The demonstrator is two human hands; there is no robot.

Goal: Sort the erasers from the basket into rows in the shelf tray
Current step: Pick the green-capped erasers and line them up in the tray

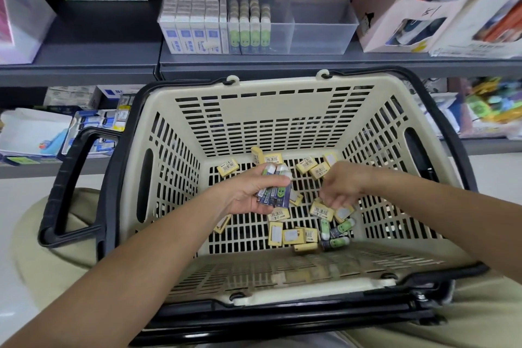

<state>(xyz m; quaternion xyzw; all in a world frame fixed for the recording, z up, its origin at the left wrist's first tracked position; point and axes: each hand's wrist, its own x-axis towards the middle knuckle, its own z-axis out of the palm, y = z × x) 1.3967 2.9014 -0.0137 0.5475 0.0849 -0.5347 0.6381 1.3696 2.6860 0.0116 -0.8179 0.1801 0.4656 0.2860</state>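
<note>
Erasers are small, light, stiff sleeved blocks — easy to pinch by the long sides, several at once. Left hand, mid-frame, is closed around a bunch of green-face erasers, white tips up. Right hand hangs half-curled with fingertips just over the yellow erasers, nothing gripped that I can see. More lie loose on the basket floor, lower centre-right. Shelf tray top centre — left rows filled, right compartment bare.
</note>
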